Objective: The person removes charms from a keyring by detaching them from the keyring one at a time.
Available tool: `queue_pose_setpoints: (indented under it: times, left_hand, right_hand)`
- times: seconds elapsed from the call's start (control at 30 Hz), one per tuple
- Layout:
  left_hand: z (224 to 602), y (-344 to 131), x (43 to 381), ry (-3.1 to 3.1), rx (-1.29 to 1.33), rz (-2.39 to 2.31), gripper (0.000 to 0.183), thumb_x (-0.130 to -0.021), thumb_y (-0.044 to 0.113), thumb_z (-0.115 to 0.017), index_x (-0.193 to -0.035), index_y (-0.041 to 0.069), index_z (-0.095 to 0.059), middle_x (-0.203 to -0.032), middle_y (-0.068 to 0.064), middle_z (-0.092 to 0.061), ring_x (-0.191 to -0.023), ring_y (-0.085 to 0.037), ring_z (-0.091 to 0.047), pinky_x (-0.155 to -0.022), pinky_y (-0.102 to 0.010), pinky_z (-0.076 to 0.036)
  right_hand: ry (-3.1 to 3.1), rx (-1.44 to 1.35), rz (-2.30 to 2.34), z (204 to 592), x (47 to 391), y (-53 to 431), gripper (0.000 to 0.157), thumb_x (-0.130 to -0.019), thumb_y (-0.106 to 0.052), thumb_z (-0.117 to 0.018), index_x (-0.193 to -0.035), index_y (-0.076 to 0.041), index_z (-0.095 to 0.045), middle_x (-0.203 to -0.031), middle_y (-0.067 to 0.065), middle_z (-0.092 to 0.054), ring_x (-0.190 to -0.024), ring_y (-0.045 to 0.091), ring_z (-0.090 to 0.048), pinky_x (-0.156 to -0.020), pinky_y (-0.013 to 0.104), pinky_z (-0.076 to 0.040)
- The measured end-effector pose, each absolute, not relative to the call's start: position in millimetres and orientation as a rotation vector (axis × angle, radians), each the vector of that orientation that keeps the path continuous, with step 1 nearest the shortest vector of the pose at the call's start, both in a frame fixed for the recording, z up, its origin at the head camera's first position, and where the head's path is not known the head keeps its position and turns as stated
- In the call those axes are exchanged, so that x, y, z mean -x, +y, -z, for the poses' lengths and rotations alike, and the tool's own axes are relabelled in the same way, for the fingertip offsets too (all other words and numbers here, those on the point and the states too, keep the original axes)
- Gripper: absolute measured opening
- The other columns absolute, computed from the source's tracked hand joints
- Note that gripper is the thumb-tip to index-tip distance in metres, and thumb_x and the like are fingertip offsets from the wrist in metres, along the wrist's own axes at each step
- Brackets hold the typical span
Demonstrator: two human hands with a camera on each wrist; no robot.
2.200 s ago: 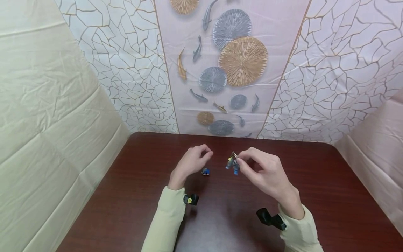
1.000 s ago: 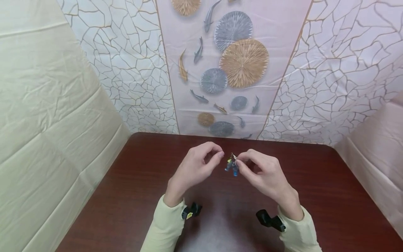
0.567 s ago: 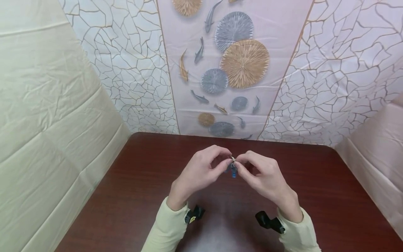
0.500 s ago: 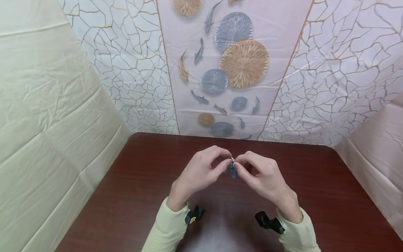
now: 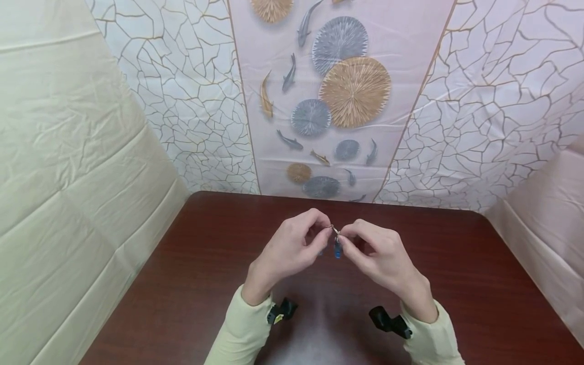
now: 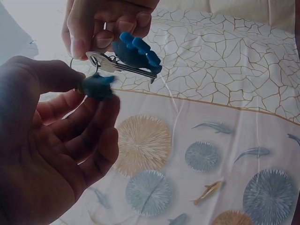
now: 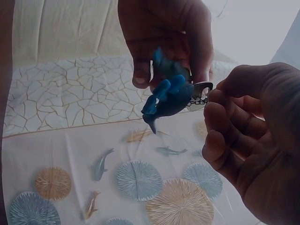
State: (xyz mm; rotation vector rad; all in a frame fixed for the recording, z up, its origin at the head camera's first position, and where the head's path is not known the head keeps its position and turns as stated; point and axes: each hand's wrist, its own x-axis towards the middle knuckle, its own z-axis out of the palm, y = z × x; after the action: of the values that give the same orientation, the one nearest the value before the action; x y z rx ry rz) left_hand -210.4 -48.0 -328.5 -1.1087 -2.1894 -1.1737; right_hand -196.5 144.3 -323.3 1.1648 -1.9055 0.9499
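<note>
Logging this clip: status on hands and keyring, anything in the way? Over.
Left hand and right hand both pinching keyring. Key and blue charms on it. No obstruction visible.

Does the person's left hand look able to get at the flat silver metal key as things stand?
Probably yes: in the left wrist view, the flat silver metal key is close to the left hand, its blade uncovered, though the small rounded teal figurine at those fingertips may get in the way.

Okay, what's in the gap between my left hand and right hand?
In the head view, a thin metal keyring bridges the left hand and right hand, with a blue charm hanging just below.
</note>
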Motion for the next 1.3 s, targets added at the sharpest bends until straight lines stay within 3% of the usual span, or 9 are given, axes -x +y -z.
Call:
queue_pose_setpoints:
  times: [0.3, 0.67, 0.8, 0.9, 1.07, 1.3]
  left_hand:
    - [326.6, -48.1, 209.2, -2.175, 1.165, 1.231, 0.004, -0.093, 0.017, -0.055, -0.095, 0.015, -0.057, -0.074, 0.008, -0.053, -0.063, -0.001, -0.05, -0.054, -0.014, -0.043]
    - [325.5, -46.4, 208.4, -2.114, 1.174, 1.192, 0.004, -0.092, 0.016, -0.056, -0.094, 0.014, -0.059, -0.078, 0.008, -0.054, -0.067, 0.001, -0.048, -0.057, -0.013, -0.044]
    - [325.3, -46.2, 207.7, -2.081, 1.179, 1.215, 0.003, -0.091, 0.013, -0.057, -0.093, 0.013, -0.059, -0.077, 0.007, -0.054, -0.066, 0.002, -0.048, -0.058, -0.012, -0.044]
    - [325.0, -46.4, 206.9, -2.07, 1.171, 1.22, 0.003, -0.09, 0.012, -0.058, -0.093, 0.012, -0.059, -0.077, 0.007, -0.054, -0.068, 0.002, -0.049, -0.059, -0.012, -0.046]
    - [324.6, -45.5, 205.8, -2.05, 1.197, 1.229, 0.004, -0.089, 0.01, -0.058, -0.093, 0.012, -0.059, -0.079, 0.006, -0.054, -0.068, 0.002, -0.05, -0.06, -0.013, -0.046]
    - [322.5, -44.7, 202.4, -2.002, 1.257, 1.224, 0.007, -0.088, 0.008, -0.06, -0.094, 0.01, -0.061, -0.084, 0.004, -0.057, -0.071, 0.001, -0.051, -0.063, -0.014, -0.047]
  right_hand:
    - [-1.908, -1.154, -0.946, 318.6, 192.5, 142.1, 0.008, -0.087, -0.01, -0.059, -0.08, -0.011, -0.062, -0.07, -0.008, -0.054, -0.058, -0.002, -0.046, -0.05, 0.013, -0.037]
    - [-1.913, -1.157, -0.961, 324.6, 197.2, 144.9, 0.013, -0.09, -0.017, -0.057, -0.081, -0.01, -0.063, -0.072, -0.011, -0.055, -0.06, -0.005, -0.048, -0.052, 0.01, -0.038]
    - [-1.901, -1.176, -0.965, 323.5, 196.7, 145.6, 0.005, -0.086, -0.01, -0.06, -0.083, -0.011, -0.063, -0.073, -0.011, -0.055, -0.061, -0.005, -0.047, -0.052, 0.01, -0.038]
    - [-1.887, -1.192, -0.967, 322.0, 195.6, 145.9, 0.009, -0.081, -0.003, -0.063, -0.084, -0.011, -0.064, -0.072, -0.01, -0.055, -0.061, -0.004, -0.047, -0.053, 0.009, -0.036]
    - [-1.851, -1.225, -0.989, 313.6, 189.7, 142.2, 0.005, -0.085, -0.005, -0.061, -0.082, -0.008, -0.063, -0.071, -0.007, -0.054, -0.062, -0.002, -0.046, -0.056, 0.008, -0.036]
    - [-1.794, -1.224, -1.022, 301.9, 182.1, 137.6, 0.011, -0.089, -0.006, -0.058, -0.079, -0.003, -0.062, -0.073, -0.002, -0.057, -0.064, 0.003, -0.051, -0.059, 0.013, -0.042]
